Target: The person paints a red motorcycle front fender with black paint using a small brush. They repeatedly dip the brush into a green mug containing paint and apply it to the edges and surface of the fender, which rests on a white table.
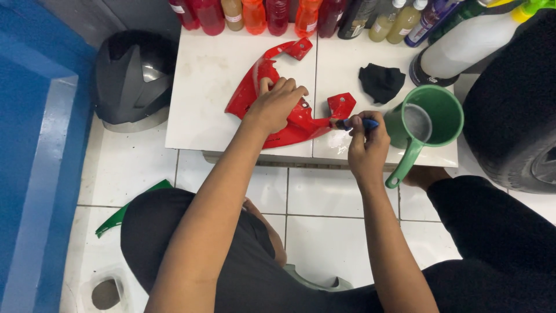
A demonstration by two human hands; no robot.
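One green dipper (pixel 431 119) holds cloudy water.

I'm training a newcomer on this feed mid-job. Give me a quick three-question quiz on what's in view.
1. True or false: the left hand presses on the red panel.
2. What does the right hand hold? A) black cloth B) blue-handled tool C) bottle
3. What colour is the scoop beside the right hand?

Key: 1 true; 2 B, the blue-handled tool; 3 green.
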